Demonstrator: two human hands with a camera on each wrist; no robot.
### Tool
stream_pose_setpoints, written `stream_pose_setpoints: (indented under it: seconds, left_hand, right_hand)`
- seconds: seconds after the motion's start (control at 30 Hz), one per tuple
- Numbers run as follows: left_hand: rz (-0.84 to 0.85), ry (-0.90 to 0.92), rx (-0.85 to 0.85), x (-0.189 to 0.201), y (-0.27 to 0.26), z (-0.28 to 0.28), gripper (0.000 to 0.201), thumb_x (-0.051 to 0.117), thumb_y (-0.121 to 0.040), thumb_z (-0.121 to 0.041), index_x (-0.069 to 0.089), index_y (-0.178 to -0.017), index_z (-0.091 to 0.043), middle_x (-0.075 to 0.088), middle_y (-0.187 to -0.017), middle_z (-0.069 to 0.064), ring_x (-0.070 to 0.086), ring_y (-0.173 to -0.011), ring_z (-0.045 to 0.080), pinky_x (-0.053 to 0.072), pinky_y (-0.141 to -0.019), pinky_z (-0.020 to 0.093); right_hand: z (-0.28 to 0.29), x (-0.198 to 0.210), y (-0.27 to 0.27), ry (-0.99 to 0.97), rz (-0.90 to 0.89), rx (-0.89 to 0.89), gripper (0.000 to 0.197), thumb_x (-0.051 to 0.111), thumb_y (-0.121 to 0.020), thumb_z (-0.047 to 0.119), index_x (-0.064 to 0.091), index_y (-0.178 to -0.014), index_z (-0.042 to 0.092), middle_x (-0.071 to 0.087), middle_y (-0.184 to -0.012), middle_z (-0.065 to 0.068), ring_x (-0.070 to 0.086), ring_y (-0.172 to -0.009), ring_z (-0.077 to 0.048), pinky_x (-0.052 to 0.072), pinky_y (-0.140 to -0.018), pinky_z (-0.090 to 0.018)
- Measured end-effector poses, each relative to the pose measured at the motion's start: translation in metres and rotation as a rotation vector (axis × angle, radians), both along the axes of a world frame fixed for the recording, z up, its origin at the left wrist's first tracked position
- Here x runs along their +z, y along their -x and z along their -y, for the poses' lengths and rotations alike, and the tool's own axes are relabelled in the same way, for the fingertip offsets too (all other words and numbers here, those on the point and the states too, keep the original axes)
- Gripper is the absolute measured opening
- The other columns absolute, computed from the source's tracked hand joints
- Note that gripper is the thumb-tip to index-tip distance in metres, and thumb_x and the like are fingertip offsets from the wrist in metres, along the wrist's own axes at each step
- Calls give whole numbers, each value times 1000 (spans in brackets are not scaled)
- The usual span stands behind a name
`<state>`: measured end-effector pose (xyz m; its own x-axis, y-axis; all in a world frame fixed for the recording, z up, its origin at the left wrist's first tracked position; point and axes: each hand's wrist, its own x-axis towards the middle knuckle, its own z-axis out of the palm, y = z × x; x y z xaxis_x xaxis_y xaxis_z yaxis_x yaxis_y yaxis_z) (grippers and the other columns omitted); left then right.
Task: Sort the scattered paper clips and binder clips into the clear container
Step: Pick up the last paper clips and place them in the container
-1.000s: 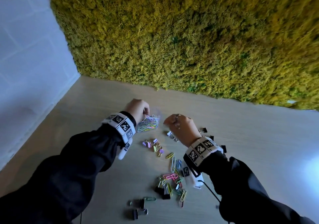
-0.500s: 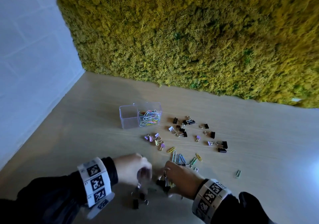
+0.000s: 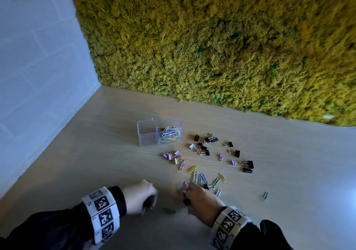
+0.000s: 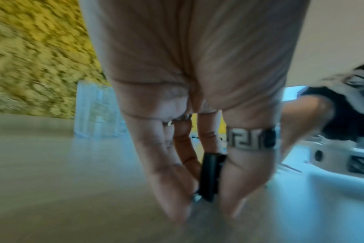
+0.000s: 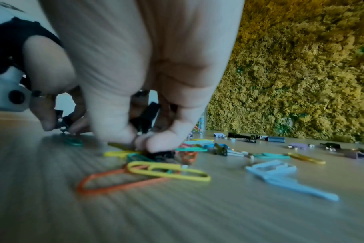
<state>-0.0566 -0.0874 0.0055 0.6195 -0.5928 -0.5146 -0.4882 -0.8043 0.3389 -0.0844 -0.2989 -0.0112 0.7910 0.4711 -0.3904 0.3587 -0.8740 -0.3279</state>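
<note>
The clear container (image 3: 147,134) stands mid-table; its right compartment holds coloured paper clips (image 3: 169,134) and its left one is empty. Black binder clips (image 3: 204,144) and pastel binder clips (image 3: 174,158) lie scattered in front of it, with loose paper clips (image 3: 202,178) nearer me. My left hand (image 3: 152,203) points its fingers down at the table and pinches a black binder clip (image 4: 210,177). Just to the right, my right hand (image 3: 185,196) curls over the near pile of paper clips (image 5: 166,169), holding a black binder clip (image 5: 149,113) while its fingertips (image 5: 160,143) press on the pile.
A moss-covered wall (image 3: 212,47) rises behind the wooden table (image 3: 289,192), and a white brick wall (image 3: 38,67) closes off the left side. One green paper clip (image 3: 265,196) lies alone to the right. Both wrists wear marker bands.
Both hands have left the container and come back to the near pile of clips. The left hand now pinches a black binder clip and the right hand curls onto the pile.
</note>
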Motion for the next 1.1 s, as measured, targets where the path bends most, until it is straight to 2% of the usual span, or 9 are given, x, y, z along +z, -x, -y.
stream_pose_setpoints:
  seconds: [0.1,0.17,0.33,0.5,0.63,0.73,0.83,0.93,1.1]
  left_hand:
    - [81,-9,56,1,-12,-14,35,51,-72,7,62,-100,-11,62,-108,5,56,-103,20,33,-71,17]
    - [105,-30,84,0,-18,-22,31,49,-75,5,61,-99,-12,58,-98,-1,56,-99,18,33,-68,16]
    - [99,-73,226,-5,-34,-38,20,58,-79,-3,57,-93,-17,49,-85,-8,53,-85,11,38,-64,13]
    - [174,-181,274,0,-40,-42,34,62,-78,-29,51,-108,-21,44,-107,0,51,-109,22,41,-87,27]
    - [309,-81,266,8,-24,-25,33,57,-81,-34,49,-111,-23,44,-122,1,46,-117,21,39,-94,28]
    - [193,71,158,15,-6,1,40,62,-80,-39,49,-114,-21,48,-118,-1,50,-107,15,34,-82,24]
    - [66,79,-4,17,9,25,48,65,-76,-44,47,-114,-21,42,-96,-10,43,-75,5,28,-74,23]
    - [32,80,-32,-2,9,39,33,65,-78,-36,52,-104,-21,47,-91,-8,43,-78,9,34,-71,23]
    - [52,100,63,-21,2,38,14,65,-80,-31,63,-89,-21,54,-84,-11,50,-77,6,36,-62,18]
  right_hand:
    - [3,2,-6,-134,1,-77,22,48,-77,0,61,-92,7,56,-105,-11,59,-90,-25,51,-82,-32]
    - [3,9,-16,-226,6,-170,25,47,-73,-5,64,-88,5,58,-89,-8,56,-79,-18,45,-70,-14]
    - [-26,29,-53,-405,91,-182,22,53,-72,-8,68,-86,1,67,-85,-14,51,-73,-7,32,-63,2]
    - [-47,29,-75,-467,33,-182,31,59,-76,-1,65,-105,9,66,-92,-7,60,-75,-23,38,-63,-7]
    - [-4,32,-77,-465,52,-306,26,56,-86,12,59,-112,17,64,-98,1,59,-75,-11,43,-61,-7]
    - [38,25,-65,-345,44,-328,26,55,-88,28,56,-113,22,56,-97,4,56,-84,-10,46,-77,-21]
    - [58,12,-45,-208,-60,-328,66,50,-69,63,49,-123,27,45,-115,1,44,-107,-13,41,-99,-35]
    - [59,4,-27,-191,-97,-306,95,43,-45,78,45,-128,32,33,-117,9,35,-113,-12,33,-105,-31]
    - [58,5,-6,-155,1,-243,59,60,-62,58,57,-112,27,37,-120,10,34,-113,-11,37,-101,-33]
